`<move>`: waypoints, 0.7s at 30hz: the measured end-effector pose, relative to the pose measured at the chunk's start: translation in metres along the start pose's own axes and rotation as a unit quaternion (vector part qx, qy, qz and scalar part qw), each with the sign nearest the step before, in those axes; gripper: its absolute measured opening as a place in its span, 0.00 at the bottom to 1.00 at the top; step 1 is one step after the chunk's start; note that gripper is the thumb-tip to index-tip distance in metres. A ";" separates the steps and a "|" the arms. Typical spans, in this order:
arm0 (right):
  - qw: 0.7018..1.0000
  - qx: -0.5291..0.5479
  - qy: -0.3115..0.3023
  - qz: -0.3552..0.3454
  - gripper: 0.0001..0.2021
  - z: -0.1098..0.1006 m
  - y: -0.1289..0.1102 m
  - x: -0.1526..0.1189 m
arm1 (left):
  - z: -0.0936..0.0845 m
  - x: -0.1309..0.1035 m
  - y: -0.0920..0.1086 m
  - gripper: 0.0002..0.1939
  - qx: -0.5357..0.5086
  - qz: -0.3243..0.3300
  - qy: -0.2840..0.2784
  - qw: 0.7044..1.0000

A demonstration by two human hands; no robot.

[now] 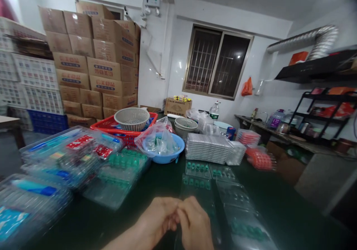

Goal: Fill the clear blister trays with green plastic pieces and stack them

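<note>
My left hand [160, 220] and my right hand [195, 224] meet above the dark green table [134, 209], fingertips pressed together. Whatever is pinched between them is hidden or too small to make out. Just beyond and beneath them lie clear plastic trays [197, 183] with green pieces in their slots. To the right, more clear trays [234, 194] lie in a column, and the nearest one [248, 229] also shows green pieces. A light blue basin [167, 157] with a plastic bag over green pieces stands past my hands.
Stacked clear cases [64, 157] and green-filled trays [117, 179] cover the left. Behind stand a red basket [111, 126], a grey colander [132, 118], a tall stack of clear trays [205, 149], orange-red trays [259, 159] and a bottle [214, 111]. Cartons [106, 69] rise behind.
</note>
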State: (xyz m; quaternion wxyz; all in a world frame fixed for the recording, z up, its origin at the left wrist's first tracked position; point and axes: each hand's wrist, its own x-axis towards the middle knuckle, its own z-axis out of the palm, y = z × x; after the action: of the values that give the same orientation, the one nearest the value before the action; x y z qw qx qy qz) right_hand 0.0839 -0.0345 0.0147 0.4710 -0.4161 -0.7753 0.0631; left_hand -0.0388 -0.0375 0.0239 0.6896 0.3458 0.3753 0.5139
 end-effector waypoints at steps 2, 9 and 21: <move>0.999 0.005 0.013 0.035 0.08 -0.001 0.005 0.003 | 0.002 0.005 0.000 0.09 -0.002 -0.003 0.004 1.000; 0.995 0.075 0.007 0.059 0.08 -0.015 0.028 0.000 | 0.018 0.020 0.006 0.12 0.051 -0.015 -0.070 0.996; 0.965 -0.256 0.018 -0.051 0.10 -0.025 0.040 -0.012 | 0.054 0.036 -0.044 0.17 -0.041 -0.108 0.055 0.992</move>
State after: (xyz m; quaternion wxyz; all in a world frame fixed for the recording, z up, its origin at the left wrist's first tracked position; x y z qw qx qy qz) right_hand 0.1297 -0.0245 0.0006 0.3653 -0.4838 -0.7770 -0.1696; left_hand 0.0346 -0.0174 0.0062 0.7327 0.2460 0.4265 0.4699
